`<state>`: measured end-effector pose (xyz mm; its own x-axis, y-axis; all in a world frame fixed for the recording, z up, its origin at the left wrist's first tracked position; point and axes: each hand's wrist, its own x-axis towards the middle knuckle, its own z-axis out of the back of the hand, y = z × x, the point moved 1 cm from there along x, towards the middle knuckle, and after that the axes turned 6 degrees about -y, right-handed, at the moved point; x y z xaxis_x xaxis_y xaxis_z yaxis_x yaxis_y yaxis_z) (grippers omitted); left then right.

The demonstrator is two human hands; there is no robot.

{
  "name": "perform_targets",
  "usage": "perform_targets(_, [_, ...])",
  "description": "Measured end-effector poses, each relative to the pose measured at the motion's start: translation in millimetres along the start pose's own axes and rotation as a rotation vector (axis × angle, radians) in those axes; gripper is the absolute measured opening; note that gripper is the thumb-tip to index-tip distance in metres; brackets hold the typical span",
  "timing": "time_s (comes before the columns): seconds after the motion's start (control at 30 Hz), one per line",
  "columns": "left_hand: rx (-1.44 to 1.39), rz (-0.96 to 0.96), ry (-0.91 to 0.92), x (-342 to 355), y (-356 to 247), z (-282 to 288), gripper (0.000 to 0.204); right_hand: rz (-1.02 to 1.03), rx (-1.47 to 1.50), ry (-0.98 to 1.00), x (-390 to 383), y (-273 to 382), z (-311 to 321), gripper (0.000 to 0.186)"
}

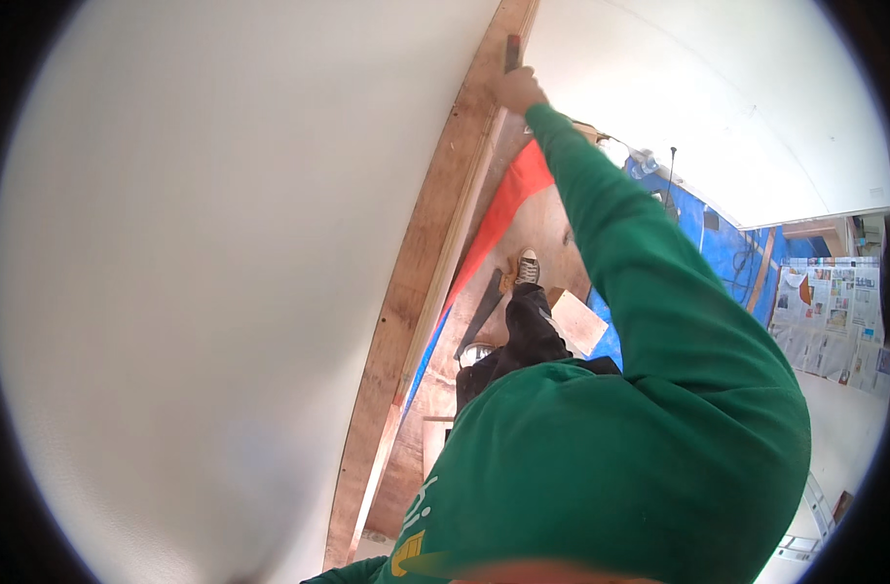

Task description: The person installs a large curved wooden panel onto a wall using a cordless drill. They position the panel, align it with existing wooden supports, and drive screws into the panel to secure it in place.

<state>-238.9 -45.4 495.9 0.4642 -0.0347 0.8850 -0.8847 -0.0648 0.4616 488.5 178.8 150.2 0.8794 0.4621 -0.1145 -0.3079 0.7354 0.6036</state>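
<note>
At the end of a long-stretched arm, the right hand is gripping a dark, red-ended tool, its fingers curling tightly around the lower part. In this view the tool is appearing over the upper stretch of a long wooden board, which is running along the edge of a large white panel; whether it is touching the wood, I cannot tell. The left hand is falling outside the picture, so I cannot tell how open it is or what it is holding. The step in hand is probably involving work along that board, and the next move is likely calling for a steady grip and careful placing, as what is apparently a handsaw is lying beside a shoe below
</note>
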Motion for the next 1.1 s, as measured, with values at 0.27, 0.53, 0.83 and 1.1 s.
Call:
perform_targets(0.27, [-0.024, 0.030, -0.016, -0.3, -4.2, -7.3, 0.055, 0.498, -0.196, 0.101, -89.1, -40.5, -36.8, 0.046])
perform_targets(0.53, [-0.069, 0.079, -0.056, 2.8, -10.9, -6.1, 0.055, 0.022, 0.127, -0.069, -36.4, -0.6, -17.0, 0.072])
perform_targets(0.83, [-0.115, 0.155, -0.090, 5.5, -30.2, -8.6, 0.054, 0.398, 0.131, 0.433, -365.4, -46.5, -2.2, 0.056])
perform_targets(1.1, [-0.168, 0.152, -0.066, -0.6, -25.9, -1.1, 0.048, 0.491, 0.077, 1.053, -415.0, -82.6, 77.5, 0.061])
